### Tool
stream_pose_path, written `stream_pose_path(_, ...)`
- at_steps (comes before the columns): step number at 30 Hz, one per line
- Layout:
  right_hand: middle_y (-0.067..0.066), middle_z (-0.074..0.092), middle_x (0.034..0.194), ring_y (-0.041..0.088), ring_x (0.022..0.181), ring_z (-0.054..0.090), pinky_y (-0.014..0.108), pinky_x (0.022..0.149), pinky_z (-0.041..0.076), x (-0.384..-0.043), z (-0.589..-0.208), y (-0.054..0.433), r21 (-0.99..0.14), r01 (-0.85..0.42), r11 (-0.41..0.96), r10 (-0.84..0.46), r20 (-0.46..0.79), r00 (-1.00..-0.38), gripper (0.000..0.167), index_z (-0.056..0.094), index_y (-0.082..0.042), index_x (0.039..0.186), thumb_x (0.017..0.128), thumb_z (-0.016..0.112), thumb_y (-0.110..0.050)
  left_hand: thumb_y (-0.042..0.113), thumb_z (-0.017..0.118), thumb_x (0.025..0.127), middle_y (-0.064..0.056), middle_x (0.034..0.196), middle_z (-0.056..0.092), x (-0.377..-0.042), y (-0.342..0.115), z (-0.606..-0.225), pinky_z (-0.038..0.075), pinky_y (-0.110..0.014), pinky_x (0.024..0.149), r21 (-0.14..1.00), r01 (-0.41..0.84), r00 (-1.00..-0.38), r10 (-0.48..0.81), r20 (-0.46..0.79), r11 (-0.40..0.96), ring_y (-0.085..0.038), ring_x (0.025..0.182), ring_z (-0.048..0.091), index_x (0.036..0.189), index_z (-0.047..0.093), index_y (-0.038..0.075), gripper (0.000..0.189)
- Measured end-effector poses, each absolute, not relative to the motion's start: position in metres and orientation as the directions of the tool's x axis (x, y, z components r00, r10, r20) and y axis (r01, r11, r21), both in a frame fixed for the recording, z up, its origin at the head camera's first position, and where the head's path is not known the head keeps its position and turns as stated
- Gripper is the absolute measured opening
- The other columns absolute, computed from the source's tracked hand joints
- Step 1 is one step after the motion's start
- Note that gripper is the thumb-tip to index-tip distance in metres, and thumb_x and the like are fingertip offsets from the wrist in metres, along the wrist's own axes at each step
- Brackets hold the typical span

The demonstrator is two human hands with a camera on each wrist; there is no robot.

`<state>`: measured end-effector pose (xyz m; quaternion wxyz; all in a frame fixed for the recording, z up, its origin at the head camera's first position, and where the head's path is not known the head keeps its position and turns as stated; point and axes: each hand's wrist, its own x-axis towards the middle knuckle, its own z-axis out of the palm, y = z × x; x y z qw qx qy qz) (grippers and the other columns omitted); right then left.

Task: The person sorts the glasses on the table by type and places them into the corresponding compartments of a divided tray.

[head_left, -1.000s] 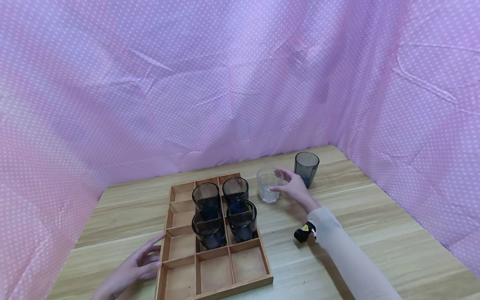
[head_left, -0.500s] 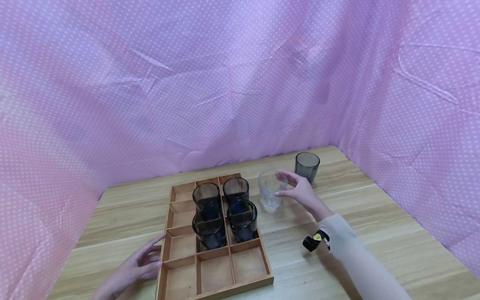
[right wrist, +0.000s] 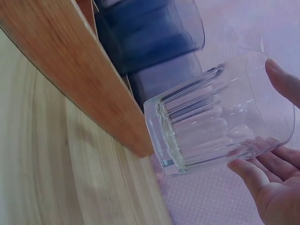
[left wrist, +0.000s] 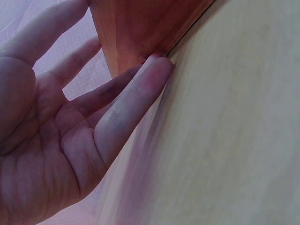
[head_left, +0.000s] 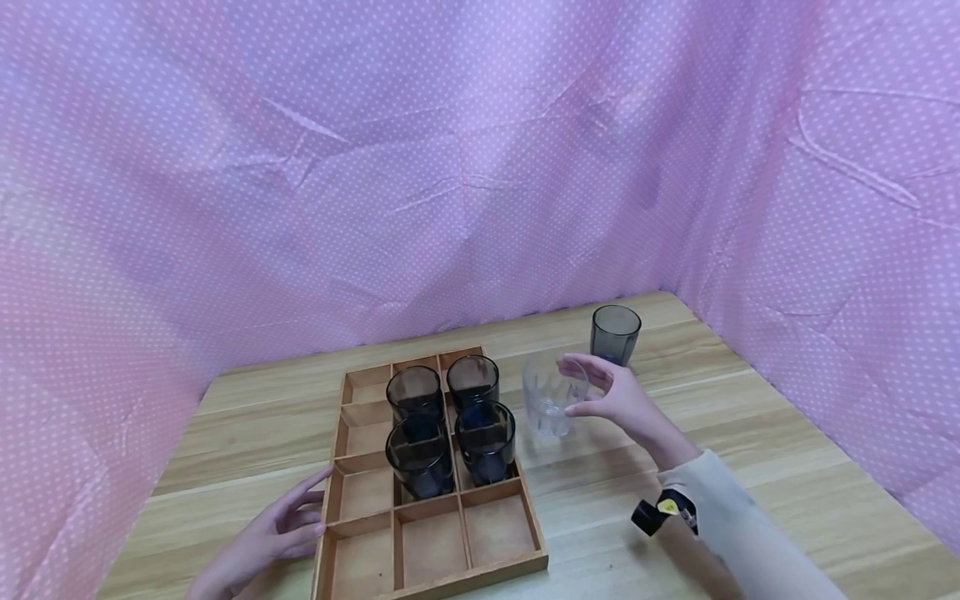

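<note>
A clear drinking glass (head_left: 546, 408) is gripped near its rim by my right hand (head_left: 618, 408), just right of the wooden tray (head_left: 465, 575). In the right wrist view the glass (right wrist: 201, 122) shows fluted sides and a thick base, with thumb and fingers on opposite sides. My left hand (head_left: 258, 537) touches the tray's left side with fairly straight fingers; in the left wrist view its fingertips rest against the outer wall (left wrist: 136, 28). Several dark tinted glasses stand upright in the tray's middle and right columns, among them a front-left one (head_left: 420, 467) and a front-right one (head_left: 486, 450).
Behind my right hand, a grey tinted glass (head_left: 615, 329) stands on the wooden table (head_left: 750, 467). Pink dotted cloth (head_left: 465, 167) hangs behind and along the sides. A black strap (head_left: 660, 512) with a yellow spot is at my right wrist.
My right hand has brought the clear glass toward me and slightly to the right, along the tray's right side. The left hand and the tray have stayed in place.
</note>
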<state>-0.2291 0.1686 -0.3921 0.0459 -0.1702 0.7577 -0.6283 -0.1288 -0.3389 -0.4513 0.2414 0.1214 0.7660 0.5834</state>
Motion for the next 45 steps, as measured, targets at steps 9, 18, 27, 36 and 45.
stream_pose_path(9,0.026,0.045,0.145,-0.007,0.119,0.052,0.021,0.091,0.05,-0.205,-0.384,0.17,-0.97,-0.214,0.113,-0.39,0.155,-0.908,0.078,0.043,0.002,0.142,0.072,0.079,0.003,0.013,0.053,0.099,-0.047,0.145,0.007,-0.13,-0.339,-0.452,0.055,-0.035,0.089,0.955,-0.088,-0.859,0.464,-0.217,0.284,0.011,0.11,0.049,0.157,0.005,0.019,0.075)
stream_pose_path(18,0.026,0.048,0.142,0.0,0.123,0.053,0.028,0.096,0.05,-0.184,-0.381,0.167,-0.967,-0.255,-0.017,-0.502,0.228,-0.834,0.083,0.038,0.011,0.141,0.069,0.081,0.005,0.013,0.053,0.099,-0.046,0.145,0.006,-0.129,-0.34,-0.451,0.054,-0.033,0.088,0.953,-0.097,-0.859,0.459,-0.226,0.288,0.009,0.11,0.05,0.157,0.006,0.019,0.075)
stream_pose_path(27,0.034,0.042,0.143,0.002,0.126,0.052,0.031,0.098,0.049,-0.17,-0.383,0.152,-0.975,-0.218,-0.044,-0.599,0.2,-0.775,0.083,0.037,0.009,0.142,0.071,0.081,0.001,0.015,0.054,0.098,-0.043,0.148,0.003,-0.128,-0.339,-0.45,0.054,-0.036,0.089,0.944,-0.115,-0.861,0.442,-0.25,0.31,0.007,0.112,0.049,0.157,0.005,0.017,0.077)
stream_pose_path(36,0.032,0.044,0.142,0.002,0.124,0.053,0.03,0.098,0.049,-0.16,-0.38,0.138,-0.976,-0.217,-0.017,-0.62,0.181,-0.764,0.082,0.04,0.006,0.142,0.072,0.081,-0.001,0.015,0.055,0.098,-0.042,0.15,0.003,-0.128,-0.339,-0.45,0.054,-0.035,0.089,0.94,-0.123,-0.863,0.433,-0.26,0.319,0.009,0.11,0.049,0.157,0.005,0.017,0.077)
stream_pose_path(45,0.028,0.048,0.141,0.008,0.127,0.053,0.034,0.099,0.05,-0.153,-0.379,0.119,-0.975,-0.219,-0.036,-0.66,0.188,-0.728,0.08,0.042,0.004,0.141,0.072,0.083,-0.004,0.014,0.053,0.099,-0.045,0.147,0.006,-0.13,-0.339,-0.451,0.055,-0.038,0.087,0.944,-0.079,-0.866,0.447,-0.224,0.319,-0.023,0.124,0.046,0.157,0.006,0.018,0.074)
